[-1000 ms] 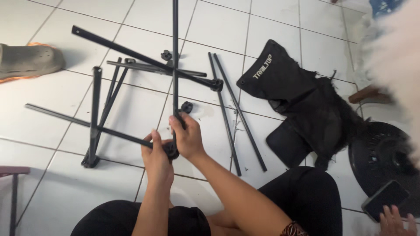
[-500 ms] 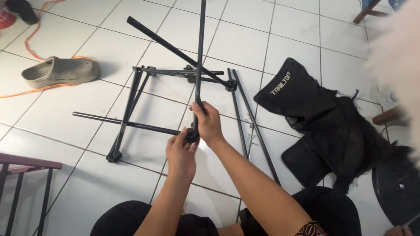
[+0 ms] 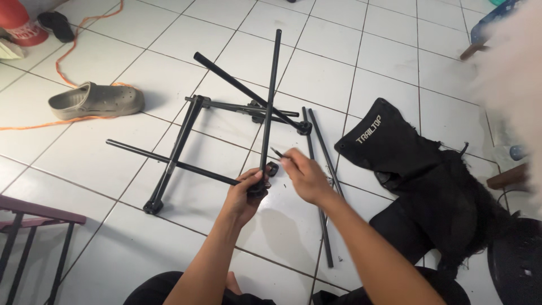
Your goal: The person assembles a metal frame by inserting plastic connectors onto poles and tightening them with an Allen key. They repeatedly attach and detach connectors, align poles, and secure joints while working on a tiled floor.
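Black folding frame of thin metal poles [image 3: 186, 135] lies spread on the white tiled floor [image 3: 361, 62] in front of you, its poles crossing one another at the middle of the scene. Your left hand [image 3: 245, 195] is clamped around the near end of one long black pole [image 3: 270, 101] that runs away from you toward the far side, right where a black plastic joint [image 3: 272, 168] sits. Your right hand [image 3: 305, 178] is just to the right of it, fingers pinched together on a thin dark rod tip [image 3: 278, 153] that points left toward that joint. Two loose black poles [image 3: 319, 169] lie side by side on the floor under and beyond your right hand. To the right of them lies a crumpled black fabric seat [image 3: 418, 169], touching the floor near your right forearm. Far to the left rests a grey rubber clog [image 3: 96, 100] beside an orange cord [image 3: 68, 51]. At the near left edge stands a dark metal stool frame [image 3: 34, 226].
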